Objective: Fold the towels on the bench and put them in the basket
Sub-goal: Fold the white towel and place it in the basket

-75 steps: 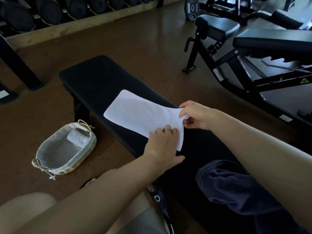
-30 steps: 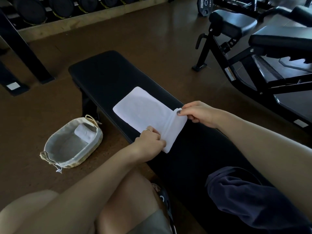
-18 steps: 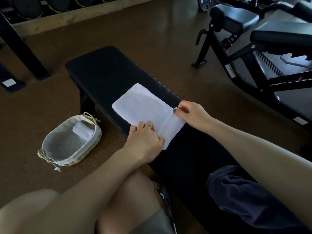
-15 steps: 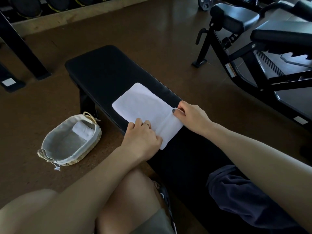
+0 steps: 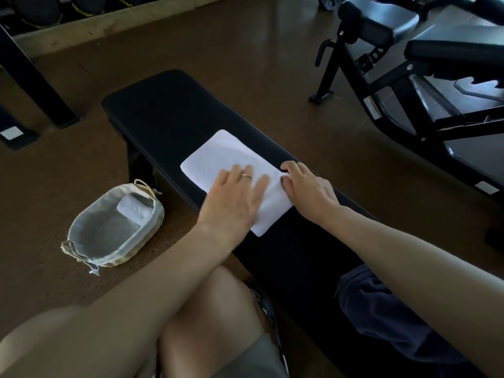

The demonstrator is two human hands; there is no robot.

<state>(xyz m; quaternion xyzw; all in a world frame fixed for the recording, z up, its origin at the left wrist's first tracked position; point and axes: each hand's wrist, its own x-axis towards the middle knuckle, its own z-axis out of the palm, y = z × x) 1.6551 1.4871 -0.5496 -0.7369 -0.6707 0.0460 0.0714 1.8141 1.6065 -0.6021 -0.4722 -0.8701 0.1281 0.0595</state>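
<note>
A white towel (image 5: 218, 156), partly folded, lies flat across the black bench (image 5: 163, 110). My left hand (image 5: 234, 197) rests on it palm down with the fingers spread, covering its near left part. My right hand (image 5: 305, 186) presses the towel's right edge with curled fingers at the bench's far side. On the floor left of the bench stands a lined wicker basket (image 5: 90, 252), and one rolled white towel (image 5: 133, 210) lies inside it at the far end.
A dark blue cloth (image 5: 381, 317) lies on the bench close to me. An adjustable gym bench (image 5: 409, 77) with a black frame stands at the right. A rack leg (image 5: 35, 85) and a weight rack are at the far left. My knees are below.
The near end of the towel has been folded over onto the rest. My left hand let go of the edge and now lies flat on the fold; my right hand stayed at the right edge.
</note>
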